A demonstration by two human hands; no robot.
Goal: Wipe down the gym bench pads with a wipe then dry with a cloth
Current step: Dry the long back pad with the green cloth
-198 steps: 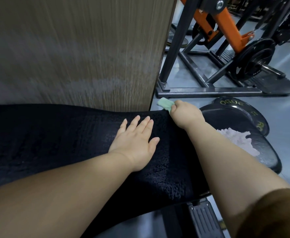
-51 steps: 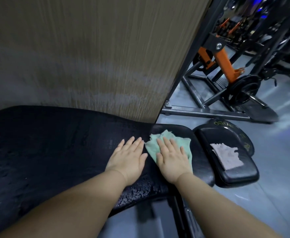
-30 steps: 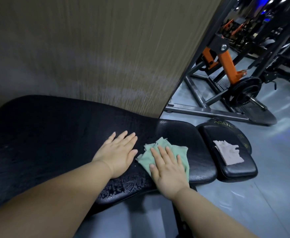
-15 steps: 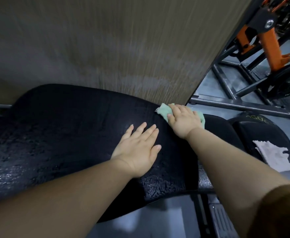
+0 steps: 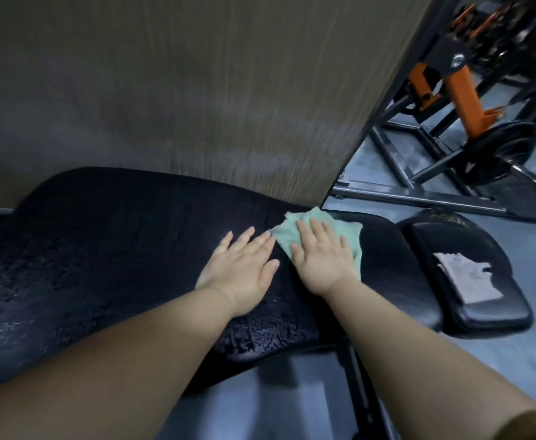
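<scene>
The long black bench pad (image 5: 117,249) runs across the view, its surface wet and speckled toward the near edge. My right hand (image 5: 322,255) lies flat with straight fingers on a green cloth (image 5: 346,228), pressing it onto the pad near its right end. My left hand (image 5: 241,268) rests flat on the pad just left of the cloth, fingers spread, holding nothing. A smaller black seat pad (image 5: 489,309) sits to the right with a crumpled white wipe (image 5: 463,281) lying on it.
A tall wood-grain panel (image 5: 197,90) stands directly behind the bench. To the back right is a black and orange weight machine (image 5: 463,90) with a plate (image 5: 511,150) and steel floor rails (image 5: 419,198). Grey floor (image 5: 530,360) lies on the right.
My right hand has drawn the green cloth back from the far edge of the pad toward me and flattened over it. My left hand has stayed flat on the pad.
</scene>
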